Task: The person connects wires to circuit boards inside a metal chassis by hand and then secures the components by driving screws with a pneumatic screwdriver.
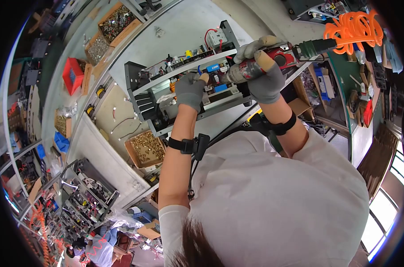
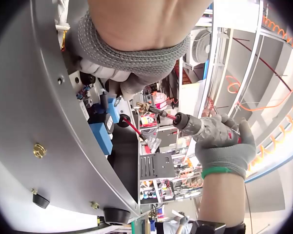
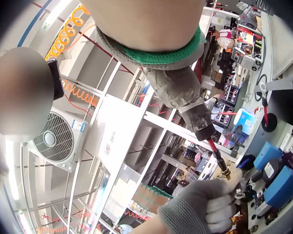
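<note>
My right hand grips a grey and red power driver, its bit pointing left over an open grey metal chassis. The left hand is bent over the chassis beside that bit. In the right wrist view, the left hand has curled fingers and pinches near a brass screw at the end of the bit. Brass pieces also show at the bit's end in the left wrist view. Blue components and wires lie within the chassis, partly covered by the left hand.
A box of brass parts stands below left of the chassis. Farther left are a red bin and boxes of small hardware. An orange coiled hose hangs at the upper right. Loose wires lie left of the chassis.
</note>
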`<state>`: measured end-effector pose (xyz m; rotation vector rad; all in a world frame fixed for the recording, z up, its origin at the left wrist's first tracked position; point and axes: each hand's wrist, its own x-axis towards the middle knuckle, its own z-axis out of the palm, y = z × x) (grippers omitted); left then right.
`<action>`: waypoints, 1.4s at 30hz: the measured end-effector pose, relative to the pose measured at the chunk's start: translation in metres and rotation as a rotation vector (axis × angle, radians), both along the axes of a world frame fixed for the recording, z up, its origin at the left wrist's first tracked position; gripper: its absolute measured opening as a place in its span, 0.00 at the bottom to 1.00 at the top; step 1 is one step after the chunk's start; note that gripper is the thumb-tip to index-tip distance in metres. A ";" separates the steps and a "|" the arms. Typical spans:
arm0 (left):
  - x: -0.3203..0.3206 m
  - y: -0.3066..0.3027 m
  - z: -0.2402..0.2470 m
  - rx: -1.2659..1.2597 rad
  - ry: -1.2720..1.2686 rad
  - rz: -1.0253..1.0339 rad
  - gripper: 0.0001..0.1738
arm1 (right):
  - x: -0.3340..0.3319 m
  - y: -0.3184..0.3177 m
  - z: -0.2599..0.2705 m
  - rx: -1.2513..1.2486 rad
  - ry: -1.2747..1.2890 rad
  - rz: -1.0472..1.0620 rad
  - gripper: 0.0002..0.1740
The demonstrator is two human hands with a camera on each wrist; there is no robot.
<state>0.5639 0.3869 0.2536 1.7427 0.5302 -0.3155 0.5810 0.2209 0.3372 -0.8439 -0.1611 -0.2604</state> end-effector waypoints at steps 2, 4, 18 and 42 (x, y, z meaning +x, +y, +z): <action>-0.002 0.002 -0.004 -0.102 -0.029 0.041 0.09 | -0.001 0.004 -0.006 -0.004 -0.012 -0.002 0.12; -0.004 0.002 -0.005 -0.238 -0.048 0.107 0.08 | -0.001 0.003 -0.012 -0.013 -0.009 0.010 0.12; 0.004 0.015 -0.001 -0.013 -0.130 -0.103 0.09 | -0.014 0.025 -0.037 -0.171 -0.064 0.167 0.20; 0.023 0.016 0.013 0.359 0.254 -0.107 0.14 | -0.009 0.045 -0.024 -0.503 -0.194 0.266 0.15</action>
